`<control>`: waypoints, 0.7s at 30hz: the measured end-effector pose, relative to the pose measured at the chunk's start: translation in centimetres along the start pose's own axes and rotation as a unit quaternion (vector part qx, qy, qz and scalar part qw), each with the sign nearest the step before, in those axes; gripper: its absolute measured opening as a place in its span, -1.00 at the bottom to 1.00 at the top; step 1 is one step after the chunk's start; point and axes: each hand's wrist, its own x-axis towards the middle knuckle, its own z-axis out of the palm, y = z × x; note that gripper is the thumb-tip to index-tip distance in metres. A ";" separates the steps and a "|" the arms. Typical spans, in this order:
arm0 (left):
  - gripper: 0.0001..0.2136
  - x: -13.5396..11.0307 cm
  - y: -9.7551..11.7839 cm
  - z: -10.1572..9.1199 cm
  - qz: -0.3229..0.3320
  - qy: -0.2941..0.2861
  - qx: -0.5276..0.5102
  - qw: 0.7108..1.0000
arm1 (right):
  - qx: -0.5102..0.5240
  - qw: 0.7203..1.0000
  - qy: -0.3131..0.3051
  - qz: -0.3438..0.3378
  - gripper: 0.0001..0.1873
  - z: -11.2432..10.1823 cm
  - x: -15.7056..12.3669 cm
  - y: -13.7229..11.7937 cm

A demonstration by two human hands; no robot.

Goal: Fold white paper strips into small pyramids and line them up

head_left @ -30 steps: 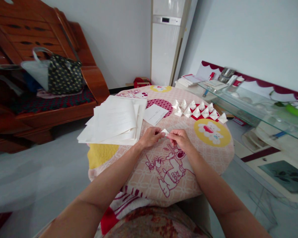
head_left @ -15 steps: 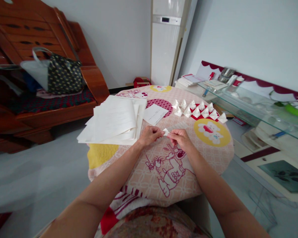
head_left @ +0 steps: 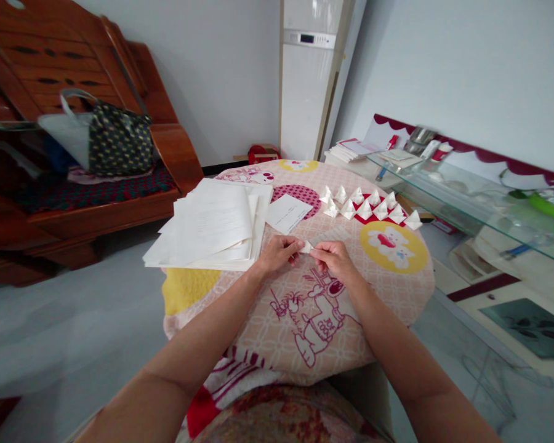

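Observation:
My left hand (head_left: 279,253) and my right hand (head_left: 335,257) meet over the middle of a round table covered by a pink cartoon-print cloth (head_left: 305,314). Both pinch a small folded white paper piece (head_left: 307,247) between their fingertips. Several finished white folded paper shapes (head_left: 368,207) stand in two rows at the far right of the table. A stack of white paper sheets (head_left: 212,224) lies at the far left, and a single smaller white sheet (head_left: 289,213) lies beside it.
A wooden bench (head_left: 74,154) with a dark dotted bag (head_left: 117,138) stands to the left. A tall white appliance (head_left: 307,80) is against the far wall. A glass shelf (head_left: 466,191) with books and small items runs along the right.
Both hands stay together on the small paper piece; the fingers have shifted only slightly along it.

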 end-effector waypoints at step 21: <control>-0.46 0.3 -0.5 -0.2 0.007 0.030 -0.114 0.993 | 0.085 0.996 0.016 -0.002 -0.61 -0.3 0.5 0.3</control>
